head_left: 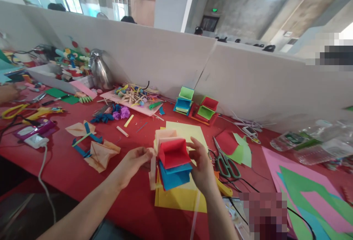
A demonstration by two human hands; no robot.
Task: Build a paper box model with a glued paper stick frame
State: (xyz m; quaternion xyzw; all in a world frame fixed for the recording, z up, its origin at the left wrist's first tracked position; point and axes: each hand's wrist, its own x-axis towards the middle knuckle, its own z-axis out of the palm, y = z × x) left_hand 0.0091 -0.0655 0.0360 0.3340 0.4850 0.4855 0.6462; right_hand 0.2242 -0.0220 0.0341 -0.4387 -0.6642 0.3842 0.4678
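Observation:
A folded paper piece with a red open pocket [174, 153] above a blue pocket [176, 176] is held over the sheets in front of me. My left hand [139, 159] pinches a cream paper strip [153, 170] along its left side. My right hand [200, 162] curls its fingers against the right side of the red and blue pockets. Beneath lie a yellow sheet [180, 200] and a pale yellow sheet [194, 133]. A cream folded part [165, 134] shows just behind the red pocket.
Green-handled scissors [227, 164] lie to the right, near paper scraps [242, 150] and coloured sheets [311, 196]. Two finished pocket stacks [183, 102] [207, 108] stand by the partition. At left are cream paper shapes [102, 153], a yellow glue gun [44, 114], a metal jug [100, 71] and another person's hand [9, 92].

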